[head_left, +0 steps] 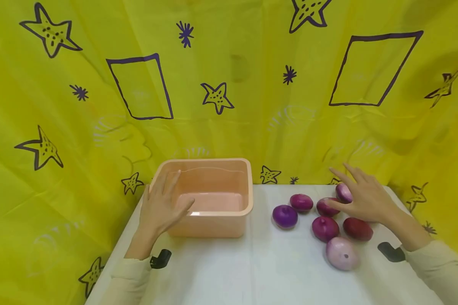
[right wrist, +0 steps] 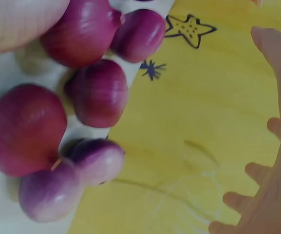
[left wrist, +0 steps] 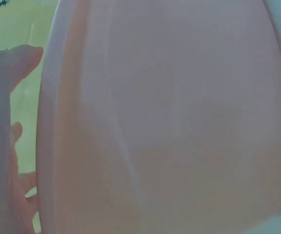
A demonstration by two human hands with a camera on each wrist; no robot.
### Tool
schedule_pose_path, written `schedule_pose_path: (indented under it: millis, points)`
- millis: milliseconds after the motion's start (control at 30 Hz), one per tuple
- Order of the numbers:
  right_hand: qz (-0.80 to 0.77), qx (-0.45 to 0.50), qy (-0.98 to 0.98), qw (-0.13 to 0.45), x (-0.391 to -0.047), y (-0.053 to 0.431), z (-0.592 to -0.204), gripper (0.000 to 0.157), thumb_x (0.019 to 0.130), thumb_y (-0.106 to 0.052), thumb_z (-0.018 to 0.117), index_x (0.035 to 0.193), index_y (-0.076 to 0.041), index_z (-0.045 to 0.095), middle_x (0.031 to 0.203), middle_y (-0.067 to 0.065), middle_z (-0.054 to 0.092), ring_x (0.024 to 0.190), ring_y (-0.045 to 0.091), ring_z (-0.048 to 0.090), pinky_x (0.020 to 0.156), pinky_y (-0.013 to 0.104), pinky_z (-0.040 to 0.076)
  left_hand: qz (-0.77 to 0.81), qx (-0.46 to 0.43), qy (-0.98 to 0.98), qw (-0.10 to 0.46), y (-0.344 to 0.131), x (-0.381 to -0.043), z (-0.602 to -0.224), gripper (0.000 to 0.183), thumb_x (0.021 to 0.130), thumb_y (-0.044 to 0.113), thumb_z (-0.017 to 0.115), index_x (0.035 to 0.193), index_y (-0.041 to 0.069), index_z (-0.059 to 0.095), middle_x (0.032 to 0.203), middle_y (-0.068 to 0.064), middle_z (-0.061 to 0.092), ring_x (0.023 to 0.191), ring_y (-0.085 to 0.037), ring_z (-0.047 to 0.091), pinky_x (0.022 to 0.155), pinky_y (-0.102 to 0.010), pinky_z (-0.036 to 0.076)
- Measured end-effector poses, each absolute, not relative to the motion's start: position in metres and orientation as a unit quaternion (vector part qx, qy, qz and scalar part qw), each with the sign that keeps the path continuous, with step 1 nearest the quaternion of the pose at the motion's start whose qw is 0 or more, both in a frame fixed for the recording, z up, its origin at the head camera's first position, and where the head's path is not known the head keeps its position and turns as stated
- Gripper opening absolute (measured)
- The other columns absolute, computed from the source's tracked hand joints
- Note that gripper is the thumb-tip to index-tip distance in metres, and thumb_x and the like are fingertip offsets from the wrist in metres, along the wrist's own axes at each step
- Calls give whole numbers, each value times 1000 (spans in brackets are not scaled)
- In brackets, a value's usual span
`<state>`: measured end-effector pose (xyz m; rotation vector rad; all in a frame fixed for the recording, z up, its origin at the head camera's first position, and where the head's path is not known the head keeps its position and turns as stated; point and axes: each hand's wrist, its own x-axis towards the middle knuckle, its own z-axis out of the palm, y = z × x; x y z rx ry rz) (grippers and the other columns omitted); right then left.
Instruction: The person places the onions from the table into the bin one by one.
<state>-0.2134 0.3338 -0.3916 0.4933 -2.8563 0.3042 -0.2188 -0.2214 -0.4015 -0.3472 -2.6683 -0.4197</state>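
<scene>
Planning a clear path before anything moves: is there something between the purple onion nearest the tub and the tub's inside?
Only the tub's right rim, which stands in between; from there to the purple onion just white tabletop shows. The left grip is at the tub's left side, off that path.

Yel. backdrop [head_left: 244, 140] w/ dk. stars [head_left: 52, 34] & 4-sided outlines [head_left: 140, 87], behind & both sides of wh. table [head_left: 282, 271]
</scene>
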Motion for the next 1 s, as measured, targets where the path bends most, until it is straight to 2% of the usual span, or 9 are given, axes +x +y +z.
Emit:
schedule_pose_path:
  millis: [100, 267, 400, 500, 667, 900, 933, 1000]
  points:
    - [118, 183, -968, 125, -215, 345, -395, 104, 79, -56, 82, 163, -22, 30, 161, 33, 25, 141, 57, 28, 107, 78, 23, -168, -121, -951, 231, -233, -217, -406, 84, 91, 56, 66, 161, 22, 35, 162, -19, 33, 142, -49, 36, 113, -74, 18]
    - [171, 212, -954, 127, -219, 361, -406, 99, 80, -40, 87, 161, -21, 34, 160, 33, 27, 138, 60, 30, 103, 83, 23, -191, -106, -943, 250, -254, -211, -415, 86, 89, 51, 70, 160, 19, 35, 160, -24, 34, 142, -50, 35, 109, -74, 26]
    - [199, 203, -952, 112, -217, 372, -413, 91, 80, -33, 88, 156, -16, 41, 153, 37, 33, 130, 65, 35, 93, 86, 29, -230, -90, -928, 278, -267, -206, -423, 85, 86, 41, 75, 157, 11, 40, 156, -30, 37, 138, -54, 39, 106, -76, 30]
    - [202, 187, -957, 95, -216, 382, -420, 84, 82, -32, 87, 151, -9, 46, 147, 41, 36, 124, 68, 39, 89, 86, 32, -272, -71, -916, 285, -273, -203, -428, 84, 86, 36, 77, 156, 8, 41, 155, -28, 39, 136, -52, 42, 106, -73, 33]
    - [213, 171, -958, 83, -212, 398, -431, 79, 85, -30, 84, 148, -3, 47, 142, 40, 42, 123, 65, 41, 90, 84, 34, -360, -33, -900, 245, -279, -198, -436, 84, 91, 33, 74, 161, 14, 32, 156, -21, 41, 136, -43, 44, 109, -67, 35]
    - [265, 169, -944, 98, -211, 426, -459, 72, 86, -22, 83, 144, 3, 50, 137, 34, 53, 122, 56, 43, 93, 80, 33, -461, -13, -868, 185, -277, -187, -449, 78, 99, 33, 66, 163, 18, 24, 160, -18, 37, 138, -39, 44, 109, -62, 38]
    - [271, 162, -944, 92, -211, 430, -462, 70, 87, -21, 81, 144, 4, 50, 137, 35, 53, 121, 56, 45, 93, 80, 34, -469, -13, -864, 182, -277, -186, -451, 76, 100, 32, 65, 163, 18, 24, 161, -17, 37, 138, -38, 44, 108, -59, 40]
    - [278, 149, -946, 78, -211, 435, -467, 66, 91, -20, 77, 144, 6, 48, 136, 39, 52, 118, 57, 49, 91, 77, 40, -478, -11, -859, 183, -276, -185, -456, 73, 102, 30, 63, 162, 17, 25, 160, -17, 38, 136, -37, 47, 105, -44, 46]
